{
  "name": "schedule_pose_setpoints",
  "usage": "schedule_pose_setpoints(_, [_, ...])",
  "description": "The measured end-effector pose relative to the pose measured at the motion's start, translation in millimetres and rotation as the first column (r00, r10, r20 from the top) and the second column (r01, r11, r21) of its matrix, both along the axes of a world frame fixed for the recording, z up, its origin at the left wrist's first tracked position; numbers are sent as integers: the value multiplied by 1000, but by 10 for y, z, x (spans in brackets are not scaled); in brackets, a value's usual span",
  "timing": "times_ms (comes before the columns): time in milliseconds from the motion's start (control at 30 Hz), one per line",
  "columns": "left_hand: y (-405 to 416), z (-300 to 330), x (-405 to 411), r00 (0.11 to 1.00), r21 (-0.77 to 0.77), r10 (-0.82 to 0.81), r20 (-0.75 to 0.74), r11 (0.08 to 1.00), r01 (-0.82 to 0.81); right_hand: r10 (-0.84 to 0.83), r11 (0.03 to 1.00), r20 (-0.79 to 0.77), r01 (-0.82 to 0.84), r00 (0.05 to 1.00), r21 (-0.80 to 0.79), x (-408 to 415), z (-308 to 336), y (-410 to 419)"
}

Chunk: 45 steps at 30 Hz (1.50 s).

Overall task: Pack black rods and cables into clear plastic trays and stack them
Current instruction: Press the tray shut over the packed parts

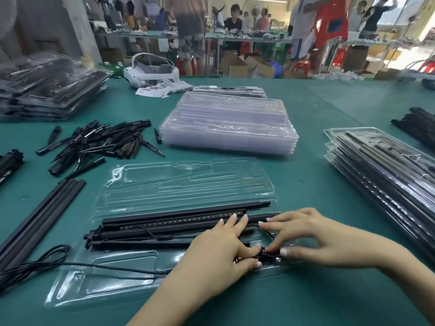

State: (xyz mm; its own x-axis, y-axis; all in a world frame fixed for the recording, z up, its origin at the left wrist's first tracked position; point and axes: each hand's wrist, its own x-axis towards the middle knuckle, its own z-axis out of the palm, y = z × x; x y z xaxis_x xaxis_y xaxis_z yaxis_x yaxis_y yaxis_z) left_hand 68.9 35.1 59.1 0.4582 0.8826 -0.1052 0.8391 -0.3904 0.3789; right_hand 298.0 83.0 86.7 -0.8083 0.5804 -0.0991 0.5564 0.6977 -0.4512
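From the head camera, an open clear plastic tray (150,274) lay flat on the green table (306,184), its moulded lid half folded back away from the person. Several long black rods (164,228) lay side by side along the middle of the tray, one showing a row of small pale dots along its length, and a thin black cable (94,265) ran from a loose coil left of the tray across the tray's near recess toward the hands. The left hand (216,252) rested on the right part of the tray, fingers stretched flat over the rods while its thumb and a lower finger pinched a small black cable piece (263,254) at the tray's right end. The right hand (303,238) met it there, thumb and fingers curled round the same cable piece. Behind the tray stood a stack of empty clear trays (228,123). Right of the tray lay a stack of filled trays (381,165), and far left of it another filled stack (49,88). A heap of short black spikes (98,142) lay behind and left of the tray, with a bundle of spare rods (40,217) just left of it.
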Motion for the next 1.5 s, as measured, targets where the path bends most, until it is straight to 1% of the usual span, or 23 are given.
schedule_pose_setpoints(33, [5, 10, 1, 1000, -10, -3, -9, 1000, 3, -77, 997, -135, 76, 988, -11, -21, 25, 79])
schedule_pose_setpoints(67, [7, 22, 6, 1000, -14, -4, -15, 1000, 4, -217, 975, -293, 218, 931, -31, -51, 20, 174])
schedule_pose_setpoints(100, [5, 31, 14, 1000, -20, 0, -15, 1000, 0, -389, 916, -414, 394, 823, -78, -94, -11, 280])
schedule_pose_setpoints(167, [2, 51, 27, 1000, -30, 11, -12, 999, -11, -671, 737, -423, 607, 609, -296, -240, -83, 477])
schedule_pose_setpoints(233, [-7, 64, 32, 1000, -24, 15, -10, 1000, -16, -774, 629, -375, 553, 510, -546, -372, -203, 627])
schedule_pose_setpoints(300, [-17, 60, 26, 1000, -5, 21, 2, 1000, -21, -824, 560, -427, 432, 371, -707, -452, -228, 710])
schedule_pose_setpoints(367, [-26, 45, 31, 1000, 30, 12, -2, 999, -12, -821, 570, -519, 333, 237, -751, -482, -147, 698])
schedule_pose_setpoints(400, [-34, 41, 40, 1000, 53, 12, -19, 999, -11, -777, 629, -590, 294, 218, -719, -474, -104, 654])
schedule_pose_setpoints(500, [-83, 31, 94, 990, 183, 54, -129, 983, -30, -530, 848, -781, 193, 329, -494, -398, -49, 435])
schedule_pose_setpoints(600, [-123, 12, 101, 989, 257, 80, -128, 965, -45, -358, 934, -804, 178, 475, -310, -183, -70, 182])
schedule_pose_setpoints(667, [-128, 15, 60, 995, 222, 78, -69, 973, -61, -242, 970, -727, 154, 642, -187, 7, -57, 61])
schedule_pose_setpoints(733, [-144, 29, 50, 997, 179, 73, -16, 981, -69, -117, 991, -546, 135, 830, -7, 140, -58, -45])
schedule_pose_setpoints(800, [-185, -14, 47, 999, 185, 47, 12, 982, -49, -63, 977, -368, 133, 928, 169, 169, -117, -148])
schedule_pose_setpoints(900, [-365, -17, -78, 1000, 178, -19, -8, 984, 21, -58, 914, -238, 147, 970, 379, 60, -275, -240])
schedule_pose_setpoints(967, [-507, 36, -182, 986, 203, -80, -145, 973, 109, -66, 891, -208, 151, 976, 427, 23, -321, -249])
schedule_pose_setpoints(1067, [-702, 111, -428, 909, 164, -175, -379, 954, 252, -61, 880, -179, 138, 982, 455, 45, -335, -232])
schedule_pose_setpoints(1133, [-823, 281, -609, 927, 241, -265, -266, 913, 330, -44, 875, -176, 123, 983, 468, 53, -359, -242])
schedule_pose_setpoints(1200, [-847, 484, -768, 968, 416, -250, -26, 878, 238, -38, 853, -150, 111, 988, 510, 52, -366, -256])
schedule_pose_setpoints(1267, [-725, 611, -888, 980, 354, -102, 171, 935, 36, -49, 810, -108, 103, 993, 577, 27, -363, -276])
schedule_pose_setpoints(1300, [-614, 632, -899, 989, 306, 10, 147, 951, -55, -63, 789, -94, 107, 994, 605, 22, -371, -293])
schedule_pose_setpoints(1333, [-487, 585, -886, 995, 294, 87, 51, 951, -98, -81, 772, -85, 116, 993, 625, 14, -375, -315])
schedule_pose_setpoints(1400, [-286, 304, -872, 973, 247, 128, -194, 966, -78, -101, 745, -83, 131, 991, 654, -20, -399, -363])
schedule_pose_setpoints(1500, [-193, -54, -856, 968, 229, 135, -214, 970, -84, -162, 738, -82, 176, 983, 652, -104, -396, -460])
